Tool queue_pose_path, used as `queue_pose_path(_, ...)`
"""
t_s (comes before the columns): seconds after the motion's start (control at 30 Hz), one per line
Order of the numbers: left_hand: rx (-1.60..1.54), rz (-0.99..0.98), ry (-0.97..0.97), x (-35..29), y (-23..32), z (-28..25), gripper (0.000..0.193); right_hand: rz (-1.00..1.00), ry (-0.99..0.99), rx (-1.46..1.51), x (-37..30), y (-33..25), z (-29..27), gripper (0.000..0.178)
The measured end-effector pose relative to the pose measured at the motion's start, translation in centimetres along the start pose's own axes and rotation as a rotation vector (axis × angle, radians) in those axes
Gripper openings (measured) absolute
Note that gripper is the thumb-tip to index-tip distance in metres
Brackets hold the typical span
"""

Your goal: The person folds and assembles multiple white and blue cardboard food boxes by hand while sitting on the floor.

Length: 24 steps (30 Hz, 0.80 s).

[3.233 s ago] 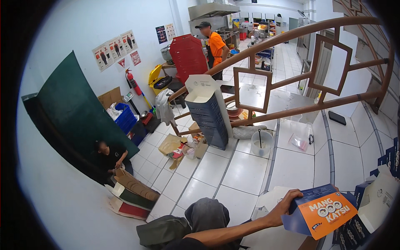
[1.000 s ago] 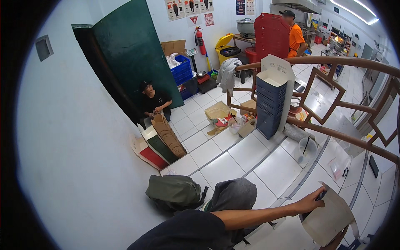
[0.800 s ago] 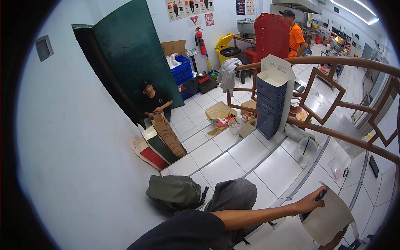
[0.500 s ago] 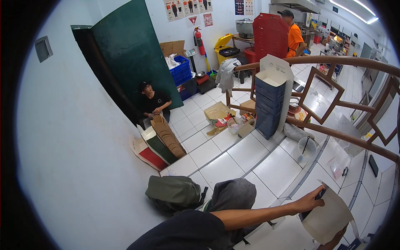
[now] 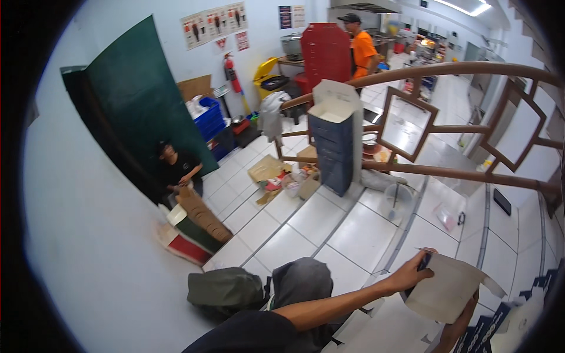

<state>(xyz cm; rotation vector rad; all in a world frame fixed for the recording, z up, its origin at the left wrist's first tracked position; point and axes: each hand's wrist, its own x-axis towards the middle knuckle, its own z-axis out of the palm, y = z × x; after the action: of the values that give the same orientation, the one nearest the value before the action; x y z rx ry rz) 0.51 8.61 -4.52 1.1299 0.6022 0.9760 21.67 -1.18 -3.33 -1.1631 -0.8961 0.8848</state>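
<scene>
Down at the bottom right, your left hand (image 5: 412,275) still pinches the flat white carton (image 5: 447,291), barely moved since earlier; your right hand (image 5: 468,309) supports it underneath, grip hidden.

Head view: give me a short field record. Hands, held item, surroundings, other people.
left hand: grips the top left edge of the flat box blank
right hand: mostly hidden under the blank, seems to support it from below
held item: pale unfolded carton sheet, plain side up
near hands: more white flat blanks below; blue printed cartons at lower right
floor: white tiles, tall stack of blue cartons
other people: seated person by green door; standing person in orange shirt
</scene>
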Motion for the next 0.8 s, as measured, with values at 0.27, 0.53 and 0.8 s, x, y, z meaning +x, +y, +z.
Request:
queue_pose_path(0.27, 0.045, -0.127, -0.077, 0.0, 1.9, 0.4, 0.047, 0.013, 0.118, -0.114, -0.2, -1.5, 1.2, 0.054)
queue_pose_path(0.53, 0.001, -0.151, -0.07, 0.0, 1.3, 0.2, 0.053, 0.019, 0.165, -0.192, -0.4, -0.9, 0.8, 0.051)
queue_pose_path(0.8, 0.012, -0.17, -0.07, 0.1, 1.1, 0.2, 0.056, 0.105, 0.118, -0.125, -0.7, -1.3, 0.7, 0.056)
